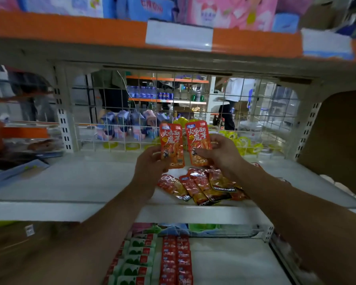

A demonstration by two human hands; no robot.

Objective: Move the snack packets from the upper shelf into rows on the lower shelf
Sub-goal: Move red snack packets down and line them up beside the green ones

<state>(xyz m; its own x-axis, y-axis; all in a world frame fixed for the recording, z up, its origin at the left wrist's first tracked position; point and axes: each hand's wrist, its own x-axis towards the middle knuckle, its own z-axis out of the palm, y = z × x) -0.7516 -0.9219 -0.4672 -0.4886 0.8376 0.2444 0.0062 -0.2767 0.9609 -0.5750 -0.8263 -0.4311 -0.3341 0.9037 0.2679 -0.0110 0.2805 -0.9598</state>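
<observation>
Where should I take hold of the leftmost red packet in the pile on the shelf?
Probably pinch its bare far-left end, coming from the left: the leftmost packet lies flat and slanted on the shelf, and the other packets crowd its right side.

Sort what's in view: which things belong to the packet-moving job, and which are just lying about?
Job: left hand holding left red packet; right hand holding right red packet; pile of red packets on upper shelf; red rows on lower shelf.

Lying about: green-and-white packets, yellow rolls, cardboard box.
</observation>
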